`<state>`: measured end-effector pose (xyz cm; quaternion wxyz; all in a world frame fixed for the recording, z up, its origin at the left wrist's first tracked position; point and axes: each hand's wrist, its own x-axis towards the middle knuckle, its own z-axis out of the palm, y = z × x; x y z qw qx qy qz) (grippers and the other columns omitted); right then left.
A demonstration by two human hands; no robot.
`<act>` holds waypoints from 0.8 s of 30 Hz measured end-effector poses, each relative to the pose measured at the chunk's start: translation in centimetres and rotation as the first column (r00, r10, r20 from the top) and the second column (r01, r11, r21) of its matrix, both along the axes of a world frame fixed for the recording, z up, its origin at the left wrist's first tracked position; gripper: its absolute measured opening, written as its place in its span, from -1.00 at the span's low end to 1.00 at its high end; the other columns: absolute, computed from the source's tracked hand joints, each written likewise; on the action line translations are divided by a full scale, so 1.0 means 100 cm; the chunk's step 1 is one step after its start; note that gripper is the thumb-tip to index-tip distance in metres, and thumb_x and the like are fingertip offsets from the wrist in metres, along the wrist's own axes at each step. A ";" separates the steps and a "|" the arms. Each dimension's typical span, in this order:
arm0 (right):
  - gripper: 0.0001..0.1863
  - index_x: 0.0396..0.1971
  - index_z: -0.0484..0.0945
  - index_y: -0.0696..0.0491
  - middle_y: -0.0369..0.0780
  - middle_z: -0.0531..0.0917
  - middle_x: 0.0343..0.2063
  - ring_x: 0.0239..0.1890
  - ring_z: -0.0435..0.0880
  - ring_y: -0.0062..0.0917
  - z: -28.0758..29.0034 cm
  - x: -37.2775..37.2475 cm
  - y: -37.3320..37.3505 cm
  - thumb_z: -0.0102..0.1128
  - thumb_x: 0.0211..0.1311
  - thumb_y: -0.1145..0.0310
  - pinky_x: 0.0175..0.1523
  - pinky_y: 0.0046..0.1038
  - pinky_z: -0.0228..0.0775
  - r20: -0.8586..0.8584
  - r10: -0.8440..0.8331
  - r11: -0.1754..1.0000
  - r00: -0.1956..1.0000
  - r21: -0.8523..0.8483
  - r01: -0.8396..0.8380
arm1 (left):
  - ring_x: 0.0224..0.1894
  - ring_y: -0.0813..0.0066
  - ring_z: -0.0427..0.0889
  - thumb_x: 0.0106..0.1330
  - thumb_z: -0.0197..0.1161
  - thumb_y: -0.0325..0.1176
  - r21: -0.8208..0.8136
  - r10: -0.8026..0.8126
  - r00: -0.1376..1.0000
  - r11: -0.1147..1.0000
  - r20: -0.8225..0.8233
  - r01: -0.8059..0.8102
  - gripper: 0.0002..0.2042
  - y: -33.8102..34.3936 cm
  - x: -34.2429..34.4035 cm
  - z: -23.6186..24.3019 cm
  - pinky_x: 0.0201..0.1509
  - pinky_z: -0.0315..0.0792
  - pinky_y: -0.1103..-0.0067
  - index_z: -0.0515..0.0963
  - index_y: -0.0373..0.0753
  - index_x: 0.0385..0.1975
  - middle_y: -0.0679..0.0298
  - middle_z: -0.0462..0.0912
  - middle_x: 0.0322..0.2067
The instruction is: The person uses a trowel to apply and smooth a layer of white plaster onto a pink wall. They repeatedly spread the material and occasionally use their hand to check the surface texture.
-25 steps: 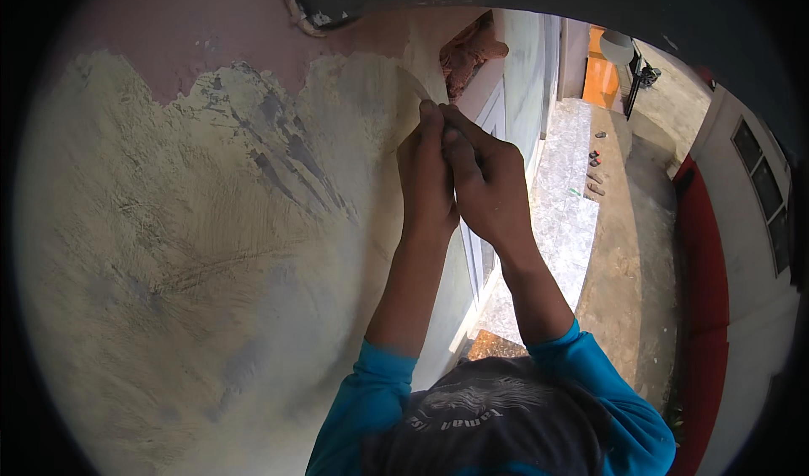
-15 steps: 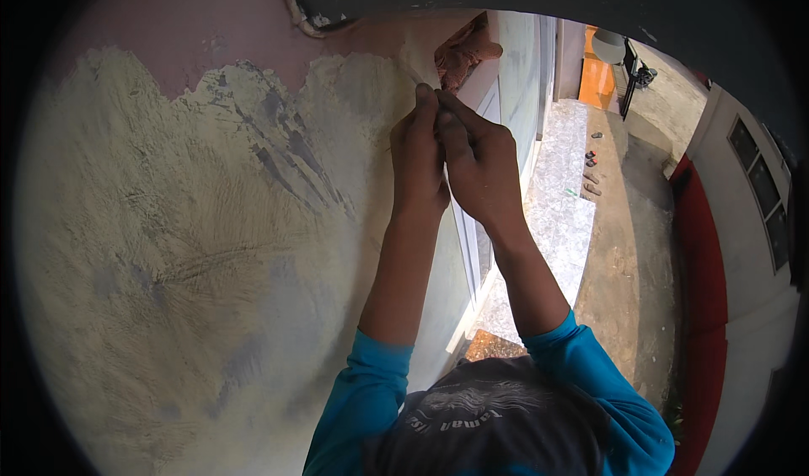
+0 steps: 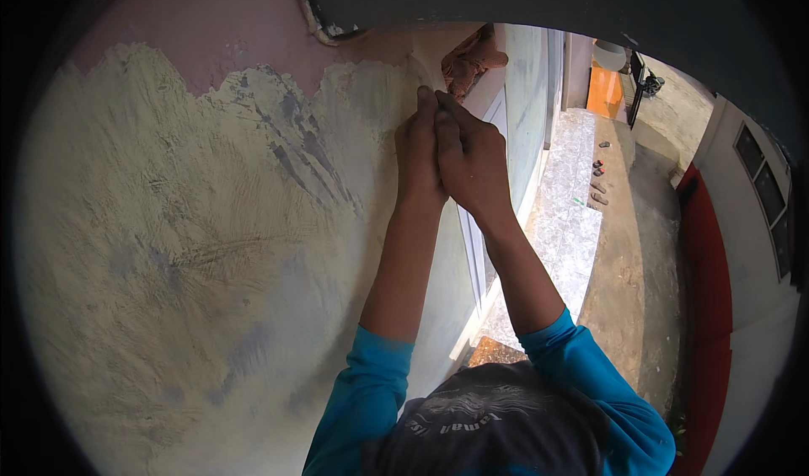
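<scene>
My left hand (image 3: 417,152) and my right hand (image 3: 472,160) are pressed together, fingers closed, against the wall's upper part. Whatever they grip is mostly hidden; a faint pale sliver above the fingertips is too indistinct to name. Around them the wall (image 3: 202,206) carries rough cream plaster with grey scraped streaks, and pink paint (image 3: 177,29) above its ragged edge. Just beyond my fingertips, at the upper right, is a reddish-brown lumpy shape (image 3: 468,63) beside a pale ledge.
A dark overhang (image 3: 522,0) with a pipe (image 3: 316,21) crosses overhead. Rightward, a lower walkway has a white speckled strip (image 3: 560,223), several pieces of footwear (image 3: 598,191) and an orange panel (image 3: 605,84). A white wall with a dark window (image 3: 763,189) and red band (image 3: 699,307) borders it.
Both hands have moved slightly up the wall and stay together with fingers closed. The surroundings sit a little lower in the picture than half a second ago.
</scene>
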<state>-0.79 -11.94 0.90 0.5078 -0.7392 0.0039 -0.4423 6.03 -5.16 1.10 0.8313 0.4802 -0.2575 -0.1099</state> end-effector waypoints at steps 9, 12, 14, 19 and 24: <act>-0.48 0.38 0.67 0.20 0.10 0.88 -0.19 -0.10 0.92 -0.31 0.002 0.002 -0.005 0.06 0.64 0.22 0.10 -0.33 0.66 -0.051 -0.023 0.999 0.998 0.046 0.026 | -0.24 0.66 0.57 0.79 0.10 0.08 -0.009 -0.047 0.998 0.999 0.034 0.047 -0.50 -0.006 0.001 0.007 -0.18 0.49 0.58 0.67 -0.32 -0.09 0.38 0.61 -0.28; -0.48 0.37 0.67 0.21 0.13 0.88 -0.17 -0.09 0.92 -0.29 0.001 0.003 -0.009 0.05 0.63 0.24 0.10 -0.30 0.66 -0.080 -0.022 0.996 0.997 0.083 0.028 | -0.24 0.65 0.58 0.79 0.10 0.03 -0.009 0.024 0.998 1.000 -0.065 -0.024 -0.59 -0.008 0.003 0.004 -0.12 0.51 0.57 0.64 -0.22 -0.09 0.39 0.62 -0.25; -0.49 0.37 0.66 0.21 0.10 0.88 -0.16 -0.10 0.91 -0.31 0.001 0.003 -0.012 0.05 0.64 0.25 0.10 -0.33 0.66 -0.068 0.004 0.999 0.998 0.039 -0.001 | -0.29 0.65 0.56 0.80 0.10 0.03 -0.019 0.029 0.989 0.999 -0.142 -0.032 -0.59 -0.009 0.004 0.001 -0.16 0.49 0.56 0.61 -0.18 -0.19 0.40 0.59 -0.29; -0.49 0.32 0.69 0.17 0.21 0.83 -0.21 -0.08 0.88 0.09 -0.001 0.004 -0.013 0.05 0.58 0.22 0.09 -0.08 0.68 0.015 0.036 0.994 0.999 0.098 -0.038 | -0.25 0.67 0.58 0.79 0.11 0.04 -0.044 -0.052 0.999 0.998 0.008 0.052 -0.58 -0.013 0.004 -0.002 -0.14 0.49 0.60 0.64 -0.24 -0.04 0.43 0.60 -0.27; -0.48 0.40 0.65 0.20 0.08 0.89 -0.14 -0.04 0.90 -0.38 0.002 0.004 -0.015 0.06 0.65 0.25 0.13 -0.36 0.65 0.016 0.031 0.999 0.999 0.009 -0.032 | -0.25 0.71 0.55 0.79 0.11 0.04 -0.055 -0.080 0.996 0.995 0.030 0.082 -0.59 -0.012 0.007 -0.002 -0.15 0.47 0.60 0.63 -0.21 -0.09 0.45 0.57 -0.30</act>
